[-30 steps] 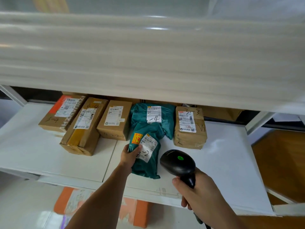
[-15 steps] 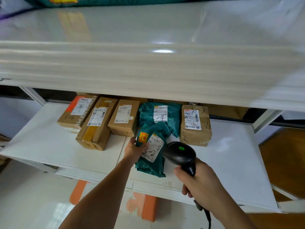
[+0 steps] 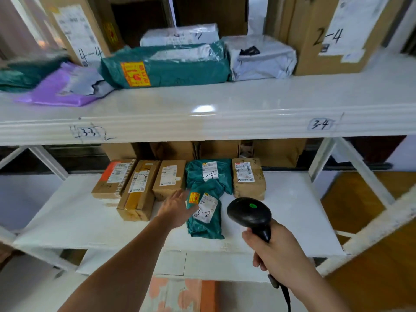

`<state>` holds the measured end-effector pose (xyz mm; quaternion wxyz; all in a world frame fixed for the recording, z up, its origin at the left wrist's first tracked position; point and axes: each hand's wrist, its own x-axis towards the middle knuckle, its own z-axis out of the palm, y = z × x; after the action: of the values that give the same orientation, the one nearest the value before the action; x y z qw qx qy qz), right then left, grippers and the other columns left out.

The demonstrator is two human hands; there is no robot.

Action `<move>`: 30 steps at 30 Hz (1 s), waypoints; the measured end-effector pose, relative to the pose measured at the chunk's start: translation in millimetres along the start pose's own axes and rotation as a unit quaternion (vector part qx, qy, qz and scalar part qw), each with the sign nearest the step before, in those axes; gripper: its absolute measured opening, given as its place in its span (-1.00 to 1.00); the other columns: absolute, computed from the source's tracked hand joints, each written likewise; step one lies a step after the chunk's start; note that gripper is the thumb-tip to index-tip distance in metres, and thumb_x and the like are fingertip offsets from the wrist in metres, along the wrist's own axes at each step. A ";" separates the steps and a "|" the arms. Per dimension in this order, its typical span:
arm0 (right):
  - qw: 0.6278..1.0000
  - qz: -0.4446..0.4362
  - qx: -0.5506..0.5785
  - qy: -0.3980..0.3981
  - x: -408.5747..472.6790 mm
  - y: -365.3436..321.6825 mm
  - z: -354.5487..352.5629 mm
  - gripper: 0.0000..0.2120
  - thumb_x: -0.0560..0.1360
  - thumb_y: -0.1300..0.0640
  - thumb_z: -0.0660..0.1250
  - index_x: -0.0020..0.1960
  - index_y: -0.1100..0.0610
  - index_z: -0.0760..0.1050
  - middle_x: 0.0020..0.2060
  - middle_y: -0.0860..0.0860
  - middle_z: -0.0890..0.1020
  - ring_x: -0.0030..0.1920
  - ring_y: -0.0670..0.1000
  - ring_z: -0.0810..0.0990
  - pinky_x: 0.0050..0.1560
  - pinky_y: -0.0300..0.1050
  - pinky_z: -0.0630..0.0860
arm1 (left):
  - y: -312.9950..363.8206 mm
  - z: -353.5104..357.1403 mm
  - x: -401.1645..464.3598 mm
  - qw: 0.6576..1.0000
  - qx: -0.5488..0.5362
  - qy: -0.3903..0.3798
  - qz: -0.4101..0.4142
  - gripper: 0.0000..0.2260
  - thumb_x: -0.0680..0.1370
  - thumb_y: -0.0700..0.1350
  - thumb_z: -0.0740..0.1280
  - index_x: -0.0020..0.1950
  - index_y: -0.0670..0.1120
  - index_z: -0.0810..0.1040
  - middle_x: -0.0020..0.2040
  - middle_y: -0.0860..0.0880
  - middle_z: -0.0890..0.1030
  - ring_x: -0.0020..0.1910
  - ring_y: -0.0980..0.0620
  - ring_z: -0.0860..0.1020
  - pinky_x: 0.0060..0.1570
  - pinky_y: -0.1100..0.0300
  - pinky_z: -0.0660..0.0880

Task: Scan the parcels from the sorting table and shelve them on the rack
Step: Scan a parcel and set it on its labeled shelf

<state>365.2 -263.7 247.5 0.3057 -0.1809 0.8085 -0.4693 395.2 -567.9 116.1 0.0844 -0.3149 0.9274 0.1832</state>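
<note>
Two hands reach at the white metal rack [image 3: 225, 122].
Left hand [image 3: 177, 208], fingers spread, rests beside the teal plastic mailer [image 3: 206, 212] on the lower shelf; right hand [image 3: 279, 253] grips a black handheld scanner [image 3: 249, 213]; brown cardboard boxes [image 3: 139, 188] crowd behind.

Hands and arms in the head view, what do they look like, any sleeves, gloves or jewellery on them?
Both forearms are bare as far as the frame shows: no sleeves in view. The left hand and the right hand wear no gloves, and no rings, watch or wristbands are visible. No markings show on either arm. Both arms enter from the bottom edge of the picture.
</note>
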 end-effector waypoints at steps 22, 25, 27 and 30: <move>0.966 0.042 0.056 0.249 -279.1 53.8 -96.1 -0.93 0.56 0.14 0.38 -0.04 0.12 0.52 -0.50 0.00 0.57 -0.57 -0.14 0.52 -0.51 -0.30 0.42 | 239.7 21.4 -183.2 0.964 0.061 -0.018 0.259 -0.29 0.66 0.36 0.18 0.72 0.06 0.15 0.73 -0.01 0.12 0.68 -0.10 0.16 0.64 -0.05 0.10; 0.953 0.041 0.043 0.297 -312.3 78.7 -135.8 -0.89 0.53 0.08 0.40 -0.05 0.11 0.52 -0.47 0.05 0.60 -0.52 -0.08 0.55 -0.41 -0.20 0.45 | 306.3 46.9 -202.1 0.950 0.062 -0.033 0.303 -0.27 0.64 0.40 0.18 0.72 0.08 0.16 0.72 0.03 0.15 0.68 -0.07 0.19 0.64 -0.02 0.15; 0.945 0.047 0.046 0.320 -332.8 94.7 -159.4 -0.88 0.52 0.06 0.40 -0.07 0.10 0.52 -0.50 0.04 0.60 -0.50 -0.05 0.57 -0.37 -0.17 0.45 | 349.9 63.5 -215.3 0.941 0.067 -0.036 0.331 -0.27 0.62 0.41 0.20 0.70 0.08 0.21 0.70 0.03 0.23 0.65 -0.07 0.26 0.60 -0.02 0.23; 0.929 0.059 0.052 0.362 -359.2 121.2 -193.3 -0.88 0.51 0.04 0.41 -0.09 0.07 0.52 -0.49 0.08 0.62 -0.50 -0.06 0.56 -0.36 -0.15 0.46 | 413.2 86.9 -234.7 0.922 0.056 -0.051 0.379 -0.26 0.62 0.40 0.22 0.70 0.04 0.23 0.69 0.00 0.26 0.63 -0.08 0.28 0.60 -0.04 0.26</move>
<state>504.7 129.7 330.7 0.0280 0.0654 0.8479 -0.5253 329.4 -100.4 218.6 0.0737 0.0748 0.9807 0.1651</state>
